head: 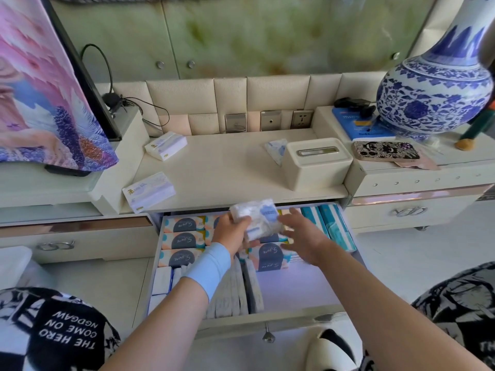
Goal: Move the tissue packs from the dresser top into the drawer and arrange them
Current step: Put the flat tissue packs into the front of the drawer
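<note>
Cream dresser (227,167) | left hand (231,232) grips crinkly pack (261,219) | right hand (302,239) maybe touching

The tissue pack (257,218) in the left hand (231,232) is blurred, its print unreadable; the right hand (304,238) is smeared too; both hide packs (270,259) in the drawer (294,287); the vase (434,103) runs off the top edge; the tissue box (316,167) half hides a small packet (276,149).

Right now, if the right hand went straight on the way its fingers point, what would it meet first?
Probably the white-and-blue tissue pack gripped by the left hand above the drawer; the right hand looks close to it, though depth is unclear.
</note>
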